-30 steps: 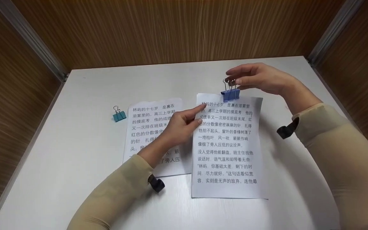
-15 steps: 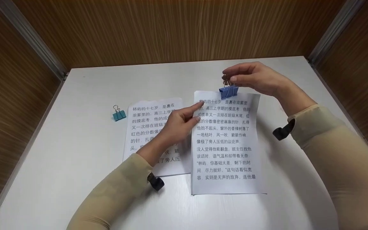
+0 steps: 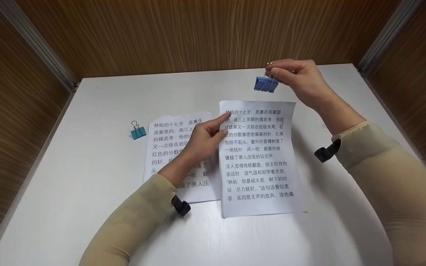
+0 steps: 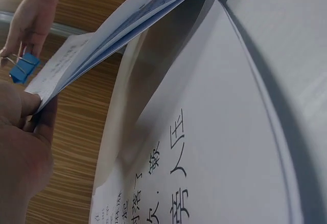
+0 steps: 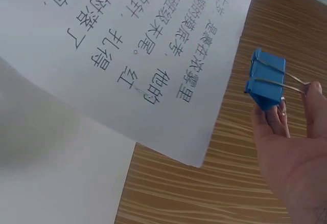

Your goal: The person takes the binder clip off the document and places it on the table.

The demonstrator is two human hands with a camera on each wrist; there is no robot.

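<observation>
My left hand (image 3: 204,139) pinches the left edge of a stack of printed sheets (image 3: 259,159), thumb in front and fingers behind. The left wrist view shows this stack (image 4: 117,29) raised off the table, its layers slightly apart. Beyond its top edge, my right hand (image 3: 305,79) holds a blue binder clip (image 3: 266,84) by its wire handles, apart from the paper. In the right wrist view the same clip (image 5: 267,78) hangs between thumb and fingers. A second printed stack (image 3: 176,127) lies partly under my left hand and forearm.
A teal binder clip (image 3: 138,132) lies on the white table (image 3: 76,159) left of the lower stack. Wood-grain panels (image 3: 205,33) enclose the table at the back and both sides.
The blue binder clip has come off the top edge of the right stack and moved up with my right hand. The stack in my left hand has shifted slightly up and left.
</observation>
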